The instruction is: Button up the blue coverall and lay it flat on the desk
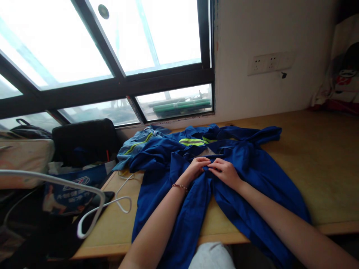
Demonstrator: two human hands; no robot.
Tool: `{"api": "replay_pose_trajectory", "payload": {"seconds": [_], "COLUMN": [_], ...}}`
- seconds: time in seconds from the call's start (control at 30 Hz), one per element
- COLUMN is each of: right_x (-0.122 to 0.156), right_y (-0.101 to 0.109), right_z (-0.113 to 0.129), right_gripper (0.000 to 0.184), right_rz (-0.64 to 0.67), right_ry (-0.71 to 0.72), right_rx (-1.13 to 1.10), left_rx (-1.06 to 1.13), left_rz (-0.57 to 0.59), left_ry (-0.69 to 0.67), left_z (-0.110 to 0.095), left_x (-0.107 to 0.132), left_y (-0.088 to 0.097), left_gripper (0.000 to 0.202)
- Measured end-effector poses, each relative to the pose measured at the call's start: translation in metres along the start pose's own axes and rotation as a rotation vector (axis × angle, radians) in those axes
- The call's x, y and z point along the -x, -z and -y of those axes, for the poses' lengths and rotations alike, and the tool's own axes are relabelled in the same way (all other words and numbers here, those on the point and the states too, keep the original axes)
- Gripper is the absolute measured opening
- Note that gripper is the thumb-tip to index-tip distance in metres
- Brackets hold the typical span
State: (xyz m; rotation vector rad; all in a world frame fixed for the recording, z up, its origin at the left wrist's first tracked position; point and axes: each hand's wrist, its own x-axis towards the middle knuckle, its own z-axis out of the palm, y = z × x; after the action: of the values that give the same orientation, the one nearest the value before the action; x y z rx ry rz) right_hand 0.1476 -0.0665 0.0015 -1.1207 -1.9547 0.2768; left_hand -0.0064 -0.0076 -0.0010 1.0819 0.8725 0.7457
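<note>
Dark blue work trousers [269, 179] lie spread over the table, their legs hanging past the front edge. My left hand [197, 167] pinches the cloth near the middle of the garment, just below the waist opening. Close beside it, my right hand [224, 172] pinches the same spot, the fingertips of both hands nearly touching. Whatever small part sits between the fingers is hidden. Behind lies a blue work jacket [157, 147] with a yellow-green reflective strip [192, 142], partly overlapped by the trousers.
The wooden table [314, 160] stands against a wall with sockets [265, 63] and a window. At the left are a black bag [85, 140], a blue printed bag [70, 190] and a white cable [92, 190] curving across the foreground. A patterned cloth item [343, 82] is at the far right.
</note>
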Motion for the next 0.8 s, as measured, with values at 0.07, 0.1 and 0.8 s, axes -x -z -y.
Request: {"api": "replay_pose_trajectory", "payload": {"seconds": [0.07,0.1,0.8], "right_x": [0.0,0.0,0.0], "right_y": [-0.001,-0.001,-0.006], "right_z": [0.0,0.001,0.001], "right_gripper": [0.015,0.016,0.009], "right_rz": [-0.001,0.0,-0.05], "right_ry": [0.01,0.014,-0.085], "right_rx": [0.012,0.018,0.1], "left_rx": [-0.012,-0.022,-0.139], "left_rz": [-0.027,-0.038,-0.043], "left_ry": [-0.013,-0.019,-0.162], "left_z": [0.0,-0.001,0.01], "left_x": [0.001,0.002,-0.004], "left_y": [-0.003,-0.005,-0.002], "left_gripper": [0.028,0.028,0.036]}}
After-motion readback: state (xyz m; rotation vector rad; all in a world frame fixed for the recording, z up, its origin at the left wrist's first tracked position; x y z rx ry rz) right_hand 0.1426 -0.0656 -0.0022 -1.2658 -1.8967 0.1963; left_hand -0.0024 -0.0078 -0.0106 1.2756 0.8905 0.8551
